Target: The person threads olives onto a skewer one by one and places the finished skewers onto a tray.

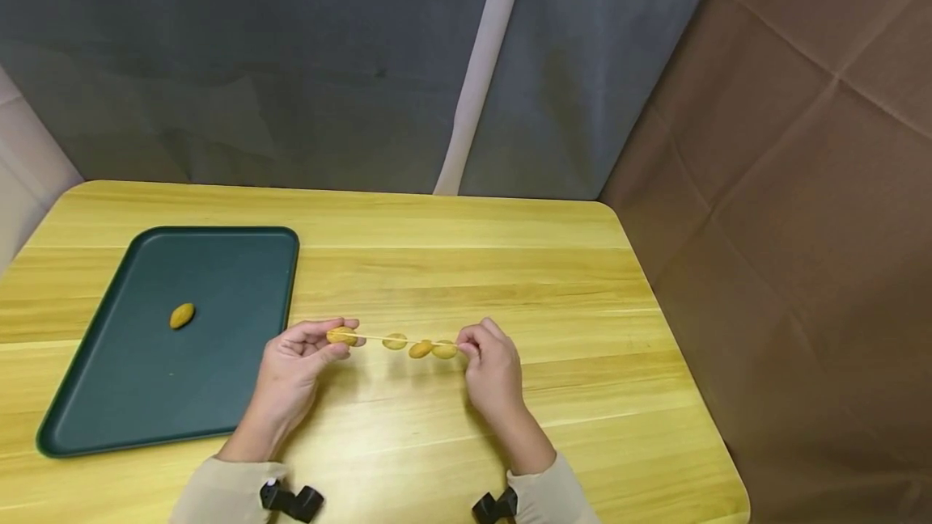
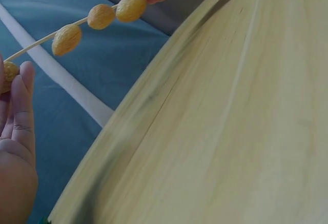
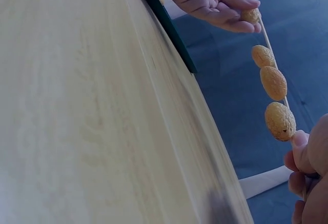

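Above the table, a thin pale wooden skewer [image 1: 374,337] stretches between both hands. Several oval, wrinkled golden-brown balls sit along it; their exact kind is unclear. My left hand [image 1: 287,370] pinches the leftmost ball [image 1: 341,336] between thumb and fingers, at that end of the skewer. With thumb and fingertips, my right hand [image 1: 497,370] grips the skewer's right end, close beside the last ball [image 1: 445,349]. In the right wrist view, a gap separates the ball [image 3: 250,15] in the left hand from the middle ball [image 3: 263,56]; the other balls sit closer together.
A dark green tray [image 1: 204,395] lies on the left of the wooden table [image 1: 466,265], partly behind the left hand. One loose golden-brown ball [image 1: 182,315] rests on it. Grey cloth [image 1: 291,63] hangs behind the table and brown cloth [image 1: 801,225] on the right.
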### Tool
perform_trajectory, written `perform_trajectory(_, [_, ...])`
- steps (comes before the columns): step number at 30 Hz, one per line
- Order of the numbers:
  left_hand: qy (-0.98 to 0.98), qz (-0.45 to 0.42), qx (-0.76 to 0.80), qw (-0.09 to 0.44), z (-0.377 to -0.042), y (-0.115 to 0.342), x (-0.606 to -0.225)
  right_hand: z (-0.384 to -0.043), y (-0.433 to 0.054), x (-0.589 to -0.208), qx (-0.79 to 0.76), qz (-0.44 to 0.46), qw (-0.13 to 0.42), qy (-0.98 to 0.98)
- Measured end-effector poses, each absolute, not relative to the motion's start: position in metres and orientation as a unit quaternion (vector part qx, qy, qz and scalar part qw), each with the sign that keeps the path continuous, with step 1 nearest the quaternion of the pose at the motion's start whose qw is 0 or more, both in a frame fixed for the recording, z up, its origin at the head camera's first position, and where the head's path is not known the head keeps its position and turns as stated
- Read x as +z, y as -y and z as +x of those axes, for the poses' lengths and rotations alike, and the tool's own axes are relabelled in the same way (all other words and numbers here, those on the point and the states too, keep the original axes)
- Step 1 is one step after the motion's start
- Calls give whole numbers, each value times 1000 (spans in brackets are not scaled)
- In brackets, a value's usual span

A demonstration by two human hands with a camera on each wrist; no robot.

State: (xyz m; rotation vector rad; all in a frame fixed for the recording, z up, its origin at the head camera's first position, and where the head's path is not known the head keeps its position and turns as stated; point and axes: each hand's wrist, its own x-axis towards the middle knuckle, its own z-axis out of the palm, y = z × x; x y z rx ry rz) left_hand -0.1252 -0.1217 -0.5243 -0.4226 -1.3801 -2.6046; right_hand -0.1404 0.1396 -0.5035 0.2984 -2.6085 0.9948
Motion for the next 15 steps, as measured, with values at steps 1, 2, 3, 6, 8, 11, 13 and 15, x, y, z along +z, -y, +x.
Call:
perform_trajectory(1, [463, -142, -872, 80, -125, 121, -525, -140, -139, -503, 349, 105, 166, 916])
perform_trajectory(2, [464, -142, -871, 79, -125, 120, -525, -140, -139, -503, 348, 105, 167, 916])
perform_trajectory(3, [464, -143, -871, 78, -125, 120, -525, -140, -139, -503, 348, 106, 167, 916])
perform_trajectory(6, [467, -145, -869, 77, -125, 117, -526, -139, -138, -502, 345, 109, 173, 916])
perform_trajectory(8, [470, -150, -867, 74, -125, 116, -527, -139, -137, -502, 343, 115, 175, 916])
perform_trajectory(11, [477, -149, -863, 70, -124, 114, -528, -138, -135, -501, 343, 122, 178, 914])
perform_trajectory(13, [487, -138, -859, 72, -124, 112, -528, -138, -134, -500, 346, 122, 178, 913])
perform_trajectory(15, [502, -119, -853, 78, -124, 111, -529, -138, -133, -500, 346, 121, 179, 913])
